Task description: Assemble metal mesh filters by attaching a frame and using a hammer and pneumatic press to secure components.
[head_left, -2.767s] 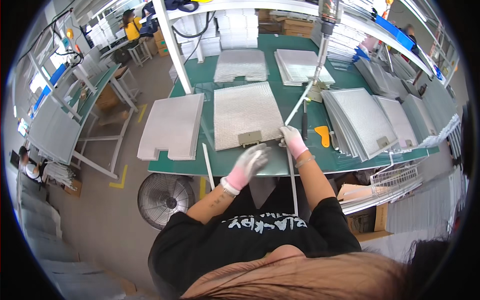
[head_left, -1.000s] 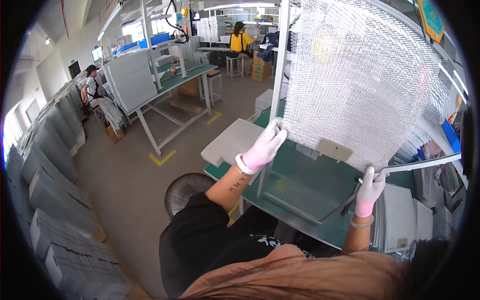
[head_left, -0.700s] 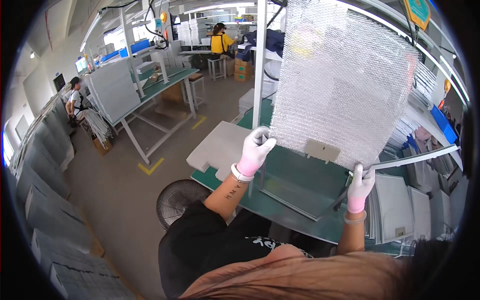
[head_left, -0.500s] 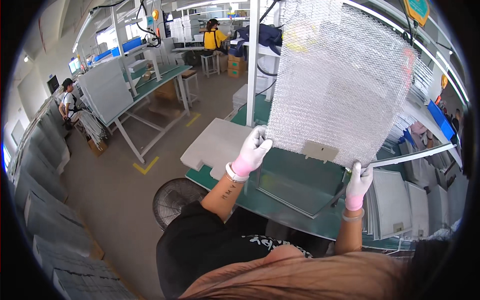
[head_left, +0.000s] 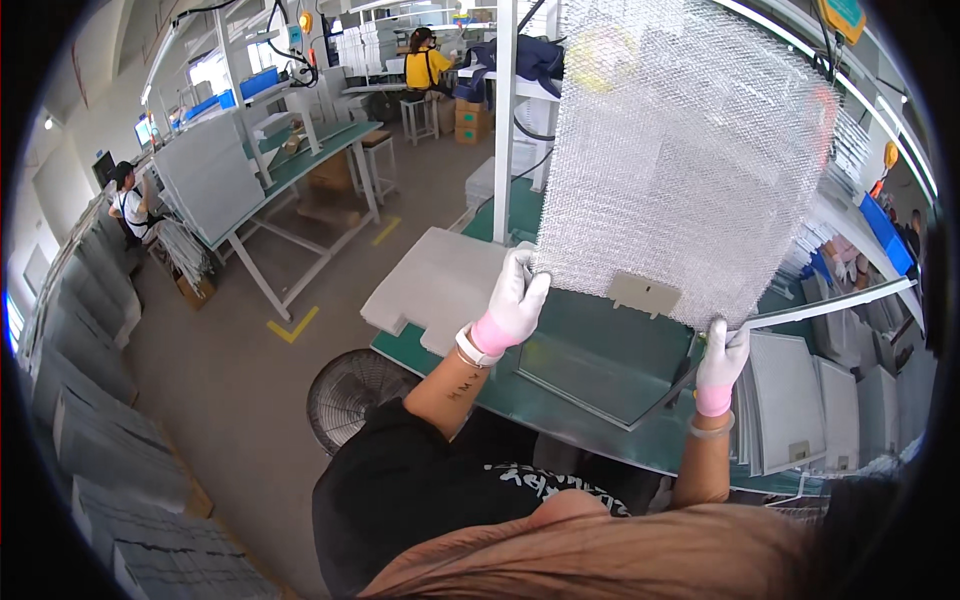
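A large silvery metal mesh sheet (head_left: 680, 170) stands raised in front of me, tilted over the bench. A small beige plate (head_left: 645, 294) with a dark slot sits at its lower edge. My left hand (head_left: 515, 298), in a white glove with a pink cuff, pinches the sheet's lower left corner. At the lower right corner my right hand (head_left: 722, 362), gloved alike, is closed on the edge. Below the sheet, a thin rectangular frame (head_left: 570, 398) lies on the green bench top (head_left: 490, 396). One pale metal strip (head_left: 830, 305) of it seems to angle outward beside my right hand.
White panels (head_left: 430, 285) lie on the bench at left; more panels (head_left: 785, 400) stand at right. A white post (head_left: 505, 130) rises behind the bench. A black floor fan (head_left: 350, 400) stands by my left elbow. Two people (head_left: 425, 68) (head_left: 132, 205) sit farther off.
The mesh sheet has shifted slightly, its top leaning a little to the right. Both hands keep their hold on its corners. The seated person at far left has raised an arm.
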Demonstrator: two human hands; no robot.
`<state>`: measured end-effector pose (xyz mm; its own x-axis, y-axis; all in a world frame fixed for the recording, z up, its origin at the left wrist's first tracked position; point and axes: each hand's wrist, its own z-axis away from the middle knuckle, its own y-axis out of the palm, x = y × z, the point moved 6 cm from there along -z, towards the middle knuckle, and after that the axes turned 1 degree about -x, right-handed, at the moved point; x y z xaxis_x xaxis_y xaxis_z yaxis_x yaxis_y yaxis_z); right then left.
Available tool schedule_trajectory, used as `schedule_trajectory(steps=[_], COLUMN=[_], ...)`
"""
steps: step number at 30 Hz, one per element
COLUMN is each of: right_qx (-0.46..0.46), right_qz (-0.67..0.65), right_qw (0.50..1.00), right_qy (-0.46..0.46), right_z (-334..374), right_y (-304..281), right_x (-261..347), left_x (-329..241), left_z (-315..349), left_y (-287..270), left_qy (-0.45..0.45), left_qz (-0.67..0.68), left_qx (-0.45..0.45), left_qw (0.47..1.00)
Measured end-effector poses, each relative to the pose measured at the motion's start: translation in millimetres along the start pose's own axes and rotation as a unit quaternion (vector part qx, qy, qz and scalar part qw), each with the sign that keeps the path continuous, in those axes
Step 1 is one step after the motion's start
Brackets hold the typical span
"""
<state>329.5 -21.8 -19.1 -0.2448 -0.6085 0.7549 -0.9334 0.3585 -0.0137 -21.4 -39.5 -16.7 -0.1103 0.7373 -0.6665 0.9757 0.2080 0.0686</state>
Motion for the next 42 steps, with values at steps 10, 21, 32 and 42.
schedule_trajectory(steps=[10,21,32,42], right_qx=[-0.007,-0.069,0.026,0.09], right_qz=[-0.04,0.044,0.023,-0.059], right_qw=[0.998,0.995,0.999,0.993], right_qy=[-0.055,-0.052,0.029,0.057], right_z=[12,22,53,31], right_y=[-9,-10,9,7], right_x=[-5,1,-13,15], left_x=[-8,-11,24,24], left_z=[-8,-3,36,16], left_y=[12,10,2,-8], left_qy=[-0.034,-0.116,-0.233,-0.205], left_qz=[0.078,0.168,0.045,0.204], left_qx=[0.031,0.097,0.068,0.207], left_qw=[0.996,0.974,0.969,0.934])
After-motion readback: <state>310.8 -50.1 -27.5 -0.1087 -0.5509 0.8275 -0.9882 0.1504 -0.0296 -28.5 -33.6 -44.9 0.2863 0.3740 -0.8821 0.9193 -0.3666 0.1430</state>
